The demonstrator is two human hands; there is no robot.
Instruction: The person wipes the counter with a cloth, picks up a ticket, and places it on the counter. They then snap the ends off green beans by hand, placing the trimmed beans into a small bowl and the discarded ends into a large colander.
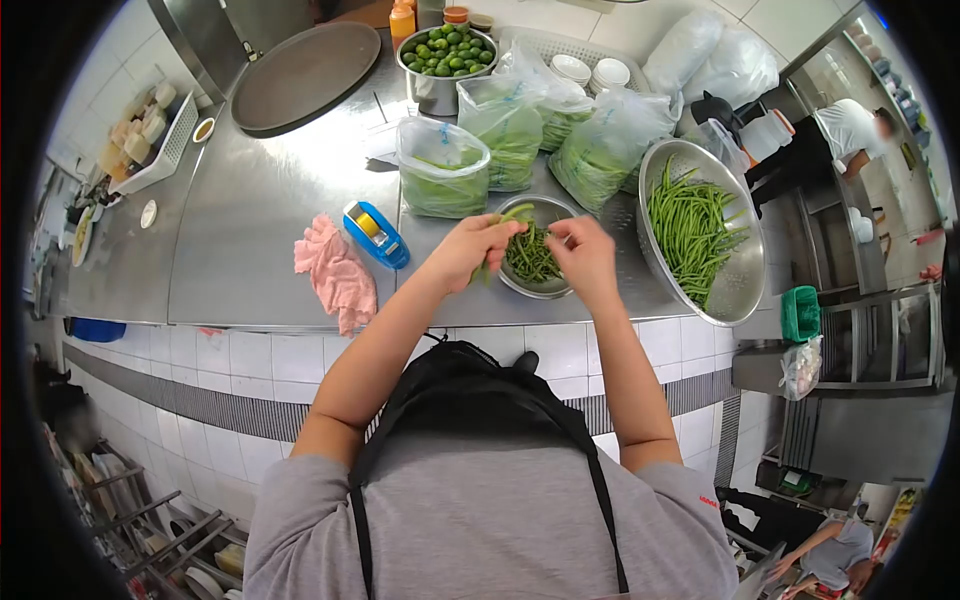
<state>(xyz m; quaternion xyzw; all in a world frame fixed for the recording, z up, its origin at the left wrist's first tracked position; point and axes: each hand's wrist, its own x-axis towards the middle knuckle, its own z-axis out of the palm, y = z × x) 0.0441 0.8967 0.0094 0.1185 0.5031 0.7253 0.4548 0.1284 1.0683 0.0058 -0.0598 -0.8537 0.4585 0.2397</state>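
Note:
Several green beans [517,212] are gripped in my left hand [470,250], above the left side of a small metal bowl [545,291]. Over the bowl's right side is my right hand [588,255], its fingers pinched and slightly blurred; whatever they hold cannot be made out. Short green bean trimmings [531,258] fill the bowl's bottom. To the right, a large metal colander [745,262] carries a heap of long green beans [690,235]. Behind my hands stands an open plastic bag [443,182] of green beans, with more filled bags [507,135] beside it.
On the steel counter [250,220] lie a pink cloth [335,275] and a blue tape dispenser [377,236]. Further back are a pot of limes [447,55] and a round dark tray [305,78]. One person [840,140] stands at far right, another [835,550] at lower right.

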